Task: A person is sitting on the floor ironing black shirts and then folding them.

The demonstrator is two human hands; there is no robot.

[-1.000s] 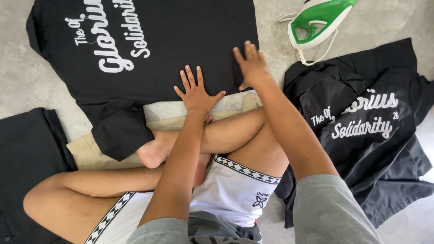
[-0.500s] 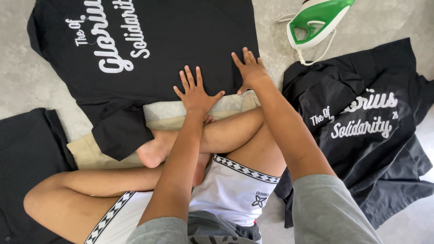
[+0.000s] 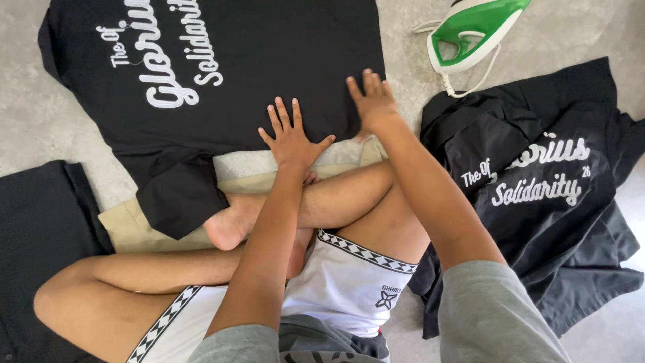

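Pressing hands: we hold both palms flat on the black T-shirt (image 3: 262, 74) spread across the upper left and centre of the frame.
Left hand: our left hand (image 3: 292, 138) lies at centre frame on the shirt's lower hem, fingers spread wide and straight, gripping nothing.
Right hand: our right hand (image 3: 371, 101) sits just right of it, near the shirt's right edge, fingers extended and close together, also flat and gripping nothing.
Arms: both reach forward from grey sleeves at the bottom edge, over our crossed bare legs.
Count, shirts: two with white script lettering, the flat one and a crumpled black T-shirt (image 3: 537, 181) at right.
Count, other: one green and white iron (image 3: 474, 30) at upper right, with a pale cord; one dark folded cloth (image 3: 40, 222) at left.
Materials: soft matte cotton; a beige padded cloth (image 3: 134, 225) under the hem; mottled grey floor (image 3: 33, 114).
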